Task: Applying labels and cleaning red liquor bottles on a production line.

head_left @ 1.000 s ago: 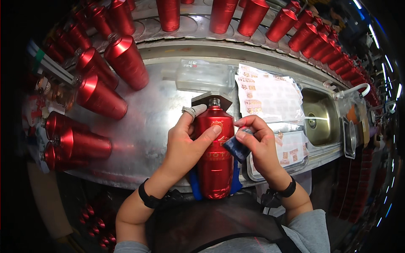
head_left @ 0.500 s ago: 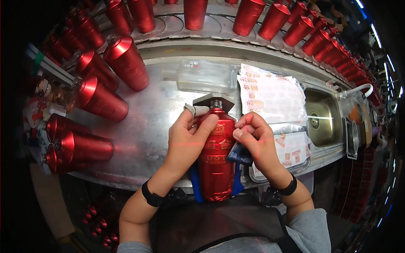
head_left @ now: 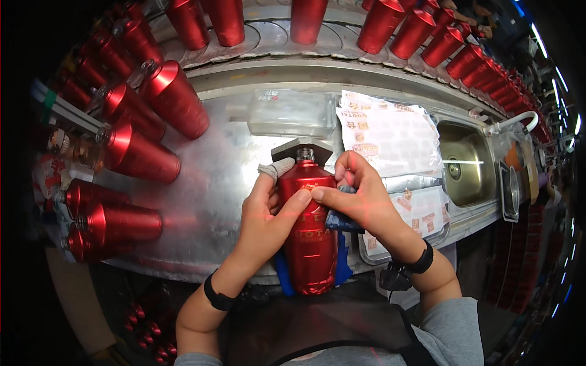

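Note:
A red metallic bottle [head_left: 311,262] with gold lettering and a bare clear neck leans toward me at the bench's near edge, over a blue cloth pad [head_left: 343,262]. My left hand [head_left: 264,207] is closed around its left side, thumb on the upper front; a pale fabric cover wraps one fingertip. My right hand [head_left: 363,198] has curled fingers round a dark blue cloth [head_left: 343,221], and its thumb presses the bottle's front beside the left thumb. Both thumbs partly hide the gold emblem. Behind the neck sits a dark angular plate [head_left: 284,149].
Several red bottles [head_left: 174,100] stand or lean at the left of the metal bench [head_left: 213,183]. A clear plastic box [head_left: 292,114] and printed label sheets [head_left: 390,140] lie beyond my hands. At right is a sink [head_left: 467,161]. More bottles ride a conveyor [head_left: 268,39] along the back.
My right thumb has moved up and left onto the bottle's front, meeting the left thumb at the emblem. My left thumb has slid lower. Bottles on the conveyor have shifted right in view.

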A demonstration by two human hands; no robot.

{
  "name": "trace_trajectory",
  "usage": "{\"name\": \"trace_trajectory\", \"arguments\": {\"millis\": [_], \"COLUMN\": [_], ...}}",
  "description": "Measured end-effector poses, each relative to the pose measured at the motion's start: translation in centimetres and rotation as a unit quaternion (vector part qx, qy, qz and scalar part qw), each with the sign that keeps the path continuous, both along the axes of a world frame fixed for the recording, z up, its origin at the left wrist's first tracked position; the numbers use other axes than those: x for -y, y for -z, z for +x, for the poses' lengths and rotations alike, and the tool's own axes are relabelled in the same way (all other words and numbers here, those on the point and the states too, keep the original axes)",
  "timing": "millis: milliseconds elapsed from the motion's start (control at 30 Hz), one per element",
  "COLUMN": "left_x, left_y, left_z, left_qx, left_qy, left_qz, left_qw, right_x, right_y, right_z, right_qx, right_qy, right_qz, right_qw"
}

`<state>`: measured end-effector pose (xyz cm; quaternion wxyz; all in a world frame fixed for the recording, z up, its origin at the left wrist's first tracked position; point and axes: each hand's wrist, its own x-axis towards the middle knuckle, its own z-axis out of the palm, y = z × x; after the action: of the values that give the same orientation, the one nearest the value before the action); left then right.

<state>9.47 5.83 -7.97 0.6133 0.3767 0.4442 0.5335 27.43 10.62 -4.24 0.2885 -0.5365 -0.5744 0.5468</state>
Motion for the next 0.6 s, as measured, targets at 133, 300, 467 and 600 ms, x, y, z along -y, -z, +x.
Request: {"name": "trace_trajectory", "arguments": {"millis": [133,300,467,600], "left_x": [-0.2,-0.9,-1.8,-2.1], "left_y": [0.1,-1.1,-1.2,-1.5], "left_z": [-0.3,-0.1,0.9,0.9], "left_qx": [0.026,0.021,-0.043,-0.093], "left_qy": [0.005,0.003,0.002,0.002], "left_qz": [-0.017,-0.035,-0.044,-0.014], "left_qw": [0.999,0.999,0.998,0.996], "right_x": [-0.1,-0.3,-0.5,-0.8], "right_y": [0.6,0.2,0.7,1.0], "right_z": [0.4,0.7,0.9,1.2], "right_qx": [0.004,-0.121,-0.092,-0.087], "right_qy": [-0.014,-0.010,-0.022,-0.038], "right_qz": [0.004,-0.082,-0.065,-0.065], "right_qw": [1.000,0.989,0.993,0.993]}}
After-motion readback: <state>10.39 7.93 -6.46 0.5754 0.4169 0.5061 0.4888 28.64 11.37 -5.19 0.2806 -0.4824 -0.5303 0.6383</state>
